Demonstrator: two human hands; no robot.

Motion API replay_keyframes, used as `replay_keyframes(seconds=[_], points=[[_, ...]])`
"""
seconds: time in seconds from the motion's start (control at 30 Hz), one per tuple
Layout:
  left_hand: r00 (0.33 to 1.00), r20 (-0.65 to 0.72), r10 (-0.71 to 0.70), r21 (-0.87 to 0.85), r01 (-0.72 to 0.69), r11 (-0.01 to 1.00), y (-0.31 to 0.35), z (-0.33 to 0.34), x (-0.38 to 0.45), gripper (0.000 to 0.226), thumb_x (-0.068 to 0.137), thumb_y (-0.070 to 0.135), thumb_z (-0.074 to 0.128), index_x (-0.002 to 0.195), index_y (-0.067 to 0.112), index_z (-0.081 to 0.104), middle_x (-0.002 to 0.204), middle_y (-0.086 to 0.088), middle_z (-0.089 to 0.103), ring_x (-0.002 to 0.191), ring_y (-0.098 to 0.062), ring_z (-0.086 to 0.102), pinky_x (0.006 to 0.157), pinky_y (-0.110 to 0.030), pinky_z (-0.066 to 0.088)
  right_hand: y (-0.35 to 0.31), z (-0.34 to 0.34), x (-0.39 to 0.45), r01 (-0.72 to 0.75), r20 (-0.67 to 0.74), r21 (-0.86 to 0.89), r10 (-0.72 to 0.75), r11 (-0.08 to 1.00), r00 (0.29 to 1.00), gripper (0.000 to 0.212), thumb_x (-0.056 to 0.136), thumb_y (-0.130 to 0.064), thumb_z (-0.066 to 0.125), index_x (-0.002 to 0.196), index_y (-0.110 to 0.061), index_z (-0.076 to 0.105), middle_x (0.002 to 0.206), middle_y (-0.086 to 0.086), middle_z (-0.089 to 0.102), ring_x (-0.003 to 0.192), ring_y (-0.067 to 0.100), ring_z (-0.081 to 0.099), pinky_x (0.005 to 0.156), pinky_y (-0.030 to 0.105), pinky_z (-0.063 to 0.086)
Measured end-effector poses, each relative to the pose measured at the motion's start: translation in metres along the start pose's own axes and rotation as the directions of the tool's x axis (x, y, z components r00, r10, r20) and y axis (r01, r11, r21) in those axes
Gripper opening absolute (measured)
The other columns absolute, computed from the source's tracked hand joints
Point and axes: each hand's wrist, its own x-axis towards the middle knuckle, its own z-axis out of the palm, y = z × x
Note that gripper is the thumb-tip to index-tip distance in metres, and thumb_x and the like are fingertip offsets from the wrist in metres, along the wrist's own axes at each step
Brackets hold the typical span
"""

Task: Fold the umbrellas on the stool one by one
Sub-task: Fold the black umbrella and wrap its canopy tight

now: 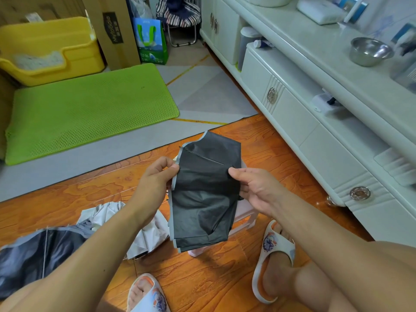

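Both the left hand (pixel 155 176) and right hand (pixel 252 188) pinch the black umbrella (pixel 204 194) by its side edges; its thin cloth looks light, limp and slippery, best held along a rib.

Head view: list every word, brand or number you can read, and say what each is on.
"Myfoodie", as best it reads: black label on the tall cardboard box.
"03 06", roughly: lower front of the green and blue bag; its smaller print is too blurred.
Slipper print: a picture, no text.
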Motion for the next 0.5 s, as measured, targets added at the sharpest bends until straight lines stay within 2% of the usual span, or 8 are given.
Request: replay_keyframes(seconds=[0.17,0.27,0.33,0.4,0.5], points=[[1.0,-0.009,-0.006,0.02,0.007,1.0,0.0,-0.002,0.0,0.019,0.091,0.03,0.058,0.074,0.02,0.055,0.079,-0.008,0.054,0.076,-0.022,0.045,0.08,-0.042,0.037,-0.009,-0.001,-0.002,-0.044,0.019,-0.004,0.044,0.999,0.999,0.006,0.097,-0.01,0.063,0.097,-0.008,0.068,0.096,0.007,0.075,0.092,0.021,0.068,0.099,0.039,0.05],[1.0,0.007,0.0,0.034,0.0,0.999,0.0,-0.002,0.0,0.021,0.09,0.03,0.058,0.075,0.017,0.053,0.079,-0.01,0.052,0.075,-0.023,0.043,0.078,-0.042,0.035,-0.012,-0.002,-0.003,0.019,-0.01,0.046,-0.019,0.999,1.0,0.009,0.096,-0.008,0.063,0.088,-0.011,0.063,0.088,0.008,0.073,0.086,0.022,0.067,0.093,0.039,0.051],[1.0,0.025,0.018,0.05,-0.019,0.999,0.0,-0.001,0.0,0.026,0.091,0.029,0.058,0.079,0.008,0.048,0.081,-0.011,0.052,0.077,-0.025,0.043,0.078,-0.042,0.035,-0.014,-0.003,-0.004,0.103,-0.051,-0.011,-0.103,0.995,0.993,0.019,0.094,-0.007,0.066,0.077,-0.011,0.058,0.084,0.012,0.069,0.083,0.025,0.065,0.086,0.04,0.053],[0.999,0.034,0.028,0.05,-0.03,0.998,0.0,0.001,0.0,0.031,0.095,0.026,0.057,0.084,0.0,0.044,0.082,-0.012,0.052,0.077,-0.026,0.044,0.076,-0.042,0.035,-0.018,-0.004,-0.006,0.171,-0.076,-0.113,-0.18,0.979,0.981,0.024,0.092,-0.008,0.07,0.073,-0.011,0.057,0.085,0.017,0.067,0.084,0.029,0.066,0.088,0.044,0.056],[0.999,0.027,0.028,0.053,-0.03,0.998,-0.001,0.002,0.001,0.03,0.103,0.018,0.054,0.086,-0.004,0.042,0.082,-0.013,0.051,0.077,-0.027,0.043,0.075,-0.043,0.034,-0.023,-0.004,-0.01,0.195,-0.069,-0.206,-0.213,0.959,0.975,0.019,0.096,-0.013,0.068,0.08,-0.008,0.059,0.091,0.027,0.069,0.087,0.037,0.07,0.088,0.05,0.06]])
